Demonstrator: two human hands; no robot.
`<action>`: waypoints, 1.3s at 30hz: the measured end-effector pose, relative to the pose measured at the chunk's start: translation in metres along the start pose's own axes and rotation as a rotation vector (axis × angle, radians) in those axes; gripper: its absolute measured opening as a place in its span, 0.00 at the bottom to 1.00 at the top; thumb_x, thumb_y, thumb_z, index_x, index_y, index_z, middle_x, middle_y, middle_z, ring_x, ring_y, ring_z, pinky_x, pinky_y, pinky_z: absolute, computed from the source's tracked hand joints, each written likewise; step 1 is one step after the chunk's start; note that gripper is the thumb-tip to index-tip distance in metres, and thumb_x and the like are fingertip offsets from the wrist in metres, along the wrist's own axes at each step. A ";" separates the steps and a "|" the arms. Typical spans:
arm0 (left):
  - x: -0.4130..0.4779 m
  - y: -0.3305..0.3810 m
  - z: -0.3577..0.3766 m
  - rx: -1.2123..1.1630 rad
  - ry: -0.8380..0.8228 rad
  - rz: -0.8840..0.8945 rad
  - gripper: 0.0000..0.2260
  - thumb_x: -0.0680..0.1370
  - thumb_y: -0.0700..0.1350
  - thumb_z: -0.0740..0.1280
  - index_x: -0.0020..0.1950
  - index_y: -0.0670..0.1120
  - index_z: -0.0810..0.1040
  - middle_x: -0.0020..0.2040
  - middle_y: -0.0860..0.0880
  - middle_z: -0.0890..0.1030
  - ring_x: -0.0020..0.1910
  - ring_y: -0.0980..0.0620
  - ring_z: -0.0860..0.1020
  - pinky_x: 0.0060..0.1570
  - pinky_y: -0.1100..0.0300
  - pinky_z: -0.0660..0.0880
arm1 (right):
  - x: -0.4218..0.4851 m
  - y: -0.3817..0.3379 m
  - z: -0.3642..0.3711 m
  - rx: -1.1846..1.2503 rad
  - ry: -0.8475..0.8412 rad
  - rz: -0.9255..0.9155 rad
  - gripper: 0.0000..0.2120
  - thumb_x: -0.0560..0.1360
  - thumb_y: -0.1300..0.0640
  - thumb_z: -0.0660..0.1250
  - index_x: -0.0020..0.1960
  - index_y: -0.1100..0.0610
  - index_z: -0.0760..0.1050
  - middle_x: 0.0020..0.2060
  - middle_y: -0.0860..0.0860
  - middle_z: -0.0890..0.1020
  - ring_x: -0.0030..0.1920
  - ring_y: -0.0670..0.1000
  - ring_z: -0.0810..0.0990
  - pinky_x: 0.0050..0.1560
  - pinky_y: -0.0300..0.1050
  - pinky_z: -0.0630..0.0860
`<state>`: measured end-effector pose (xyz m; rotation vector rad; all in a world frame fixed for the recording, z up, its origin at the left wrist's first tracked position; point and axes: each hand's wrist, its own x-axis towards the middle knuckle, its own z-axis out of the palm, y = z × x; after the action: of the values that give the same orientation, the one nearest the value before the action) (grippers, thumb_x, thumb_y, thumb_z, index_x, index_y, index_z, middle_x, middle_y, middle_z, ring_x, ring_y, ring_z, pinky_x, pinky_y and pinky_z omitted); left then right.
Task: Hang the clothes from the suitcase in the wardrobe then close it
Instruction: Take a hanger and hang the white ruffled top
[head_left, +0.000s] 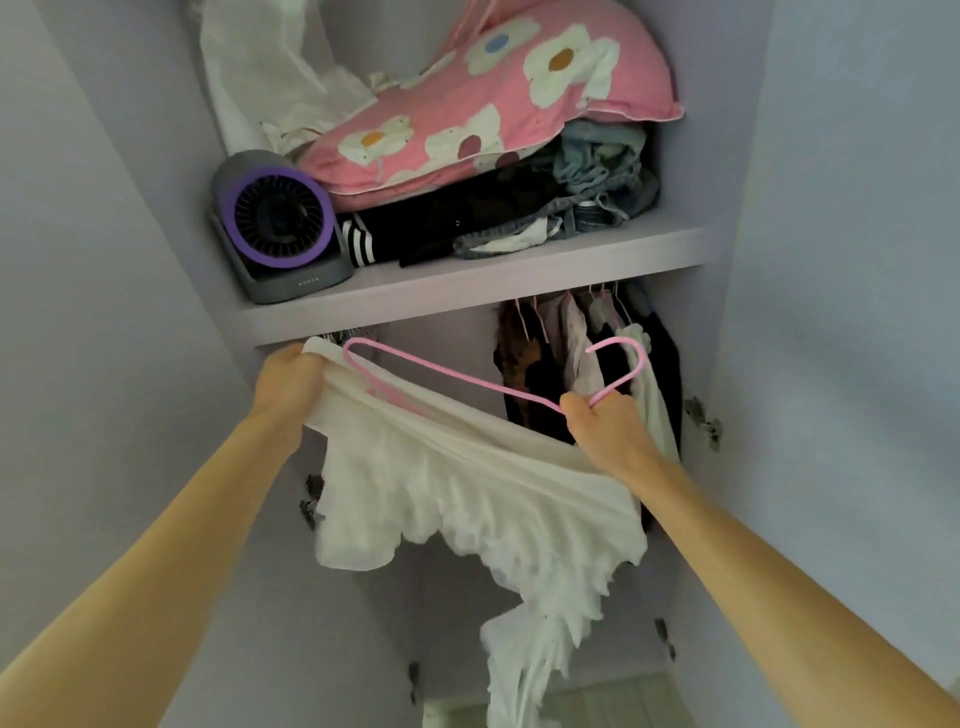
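A white ruffled garment (467, 499) hangs over a pink hanger (447, 379) inside the open wardrobe, just under the shelf (467, 280). My left hand (291, 379) grips the garment's left end together with the hanger's left tip. My right hand (602, 421) pinches the hanger at the base of its hook, which curls up toward the hung clothes (566, 353) on the right. The rail is hidden behind the shelf edge. No suitcase is in view.
On the shelf lie a pink flowered pillow (493, 98), folded dark clothes and jeans (519, 218), and a grey-purple fan (280, 223). Both wardrobe doors (104, 260) stand open at the sides, with hinges (704, 423) on the inner walls.
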<state>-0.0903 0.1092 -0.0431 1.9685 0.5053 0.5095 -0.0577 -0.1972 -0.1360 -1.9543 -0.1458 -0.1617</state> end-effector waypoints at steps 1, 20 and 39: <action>0.001 -0.005 0.002 0.033 0.007 0.027 0.10 0.78 0.44 0.60 0.50 0.44 0.80 0.46 0.45 0.80 0.46 0.43 0.77 0.41 0.55 0.73 | 0.004 -0.001 -0.003 0.012 0.026 -0.009 0.23 0.78 0.56 0.60 0.25 0.55 0.62 0.18 0.44 0.64 0.22 0.48 0.63 0.28 0.44 0.61; 0.009 0.005 -0.006 0.418 0.083 0.034 0.11 0.75 0.37 0.58 0.53 0.39 0.78 0.39 0.40 0.84 0.39 0.41 0.84 0.41 0.50 0.82 | 0.010 0.008 -0.011 -0.474 -0.110 -0.038 0.23 0.80 0.49 0.57 0.28 0.56 0.61 0.25 0.53 0.67 0.32 0.56 0.69 0.29 0.46 0.59; 0.015 -0.026 0.022 0.983 0.158 0.122 0.14 0.78 0.39 0.61 0.63 0.39 0.71 0.54 0.36 0.79 0.52 0.33 0.77 0.43 0.49 0.70 | 0.024 0.018 -0.018 -0.551 -0.034 -0.133 0.21 0.79 0.52 0.56 0.29 0.57 0.60 0.24 0.53 0.67 0.28 0.54 0.66 0.29 0.45 0.58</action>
<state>-0.0696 0.1125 -0.0739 2.9203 0.8425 0.5469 -0.0312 -0.2201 -0.1413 -2.4982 -0.2756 -0.2788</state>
